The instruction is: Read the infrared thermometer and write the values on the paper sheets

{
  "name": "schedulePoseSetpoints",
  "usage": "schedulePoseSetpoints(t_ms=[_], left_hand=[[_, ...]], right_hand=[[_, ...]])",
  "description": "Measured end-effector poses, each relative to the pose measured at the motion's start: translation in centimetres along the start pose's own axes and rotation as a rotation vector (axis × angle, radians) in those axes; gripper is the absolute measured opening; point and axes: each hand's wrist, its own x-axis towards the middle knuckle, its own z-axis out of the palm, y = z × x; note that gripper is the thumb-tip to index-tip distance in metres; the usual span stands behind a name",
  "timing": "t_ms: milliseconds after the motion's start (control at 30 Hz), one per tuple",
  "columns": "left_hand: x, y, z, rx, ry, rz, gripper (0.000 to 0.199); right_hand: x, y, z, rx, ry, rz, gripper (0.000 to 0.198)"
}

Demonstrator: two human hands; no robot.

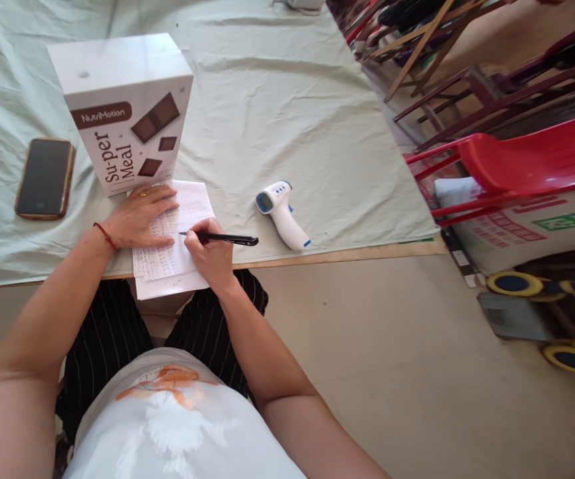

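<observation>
Sheets of paper [192, 199] covered in part with handwriting lie at the table's near edge, their lower end jutting over it. Flat on their left side rests my left hand [142, 216], fingers spread. A black pen [227, 238] is gripped in my right hand [210, 256], its tip at the page and its back end pointing right. Just behind the papers stands a white box [128, 126] with chocolate pieces printed on its front. To the right of my right hand lies a white and blue infrared thermometer [282, 213].
A smartphone [45, 178] in a brown-edged case lies left of the box. Pale green cloth [277, 100] covers the table. Beyond the table's right edge are a red plastic chair [522, 156], a printed sack [532, 229] and folded wooden frames [417, 53].
</observation>
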Motion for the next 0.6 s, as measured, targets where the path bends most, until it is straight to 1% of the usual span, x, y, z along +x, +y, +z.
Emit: schedulePoseSetpoints(t_ms=[67, 133, 200, 267, 300, 333, 367, 400, 433, 533, 567, 600], left_hand=[[0.0, 0.0, 0.0, -0.003, -0.006, -0.006, 0.067], [0.0, 0.0, -0.1, 0.01, -0.02, -0.013, 0.068], [0.0, 0.2, -0.2, 0.034, -0.02, 0.001, 0.069], [0.0, 0.4, -0.3, 0.035, 0.017, 0.045, 0.061], [0.0, 0.4, -0.3, 0.028, 0.068, 0.062, 0.053], [-0.1, 0.3, -0.3, 0.028, 0.151, 0.07, 0.042], [-0.3, 0.2, -0.3, 0.038, 0.263, 0.062, 0.032], [-0.5, 0.0, -0.3, 0.058, 0.393, 0.037, 0.024], [-0.7, -0.2, -0.4, 0.084, 0.531, -0.004, 0.021], [-1.6, -1.2, -0.9, 0.149, 0.924, -0.13, 0.036], [-1.7, -1.5, -1.1, 0.153, 1.032, -0.166, 0.045], [-1.9, -1.9, -1.4, 0.14, 1.11, -0.203, 0.055]], right_hand=[[-0.1, 0.0, 0.0, -0.012, 0.016, -0.006, 0.01], [-0.2, 0.1, -0.1, -0.019, 0.063, -0.031, 0.009], [0.0, 0.3, -0.5, -0.042, 0.106, -0.094, 0.011], [0.4, 0.8, -1.2, -0.116, 0.088, -0.183, 0.018], [0.8, 1.2, -1.7, -0.176, 0.052, -0.212, 0.022], [1.1, 1.6, -2.1, -0.246, 0.011, -0.222, 0.026], [1.5, 2.1, -2.6, -0.318, -0.026, -0.215, 0.032], [1.9, 2.7, -2.9, -0.385, -0.056, -0.195, 0.038], [2.2, 3.2, -3.3, -0.436, -0.075, -0.176, 0.044], [2.9, 4.5, -3.8, -0.48, -0.066, -0.167, 0.053], [3.0, 4.8, -3.9, -0.464, -0.052, -0.172, 0.054], [3.0, 5.0, -4.0, -0.44, -0.039, -0.18, 0.054]])
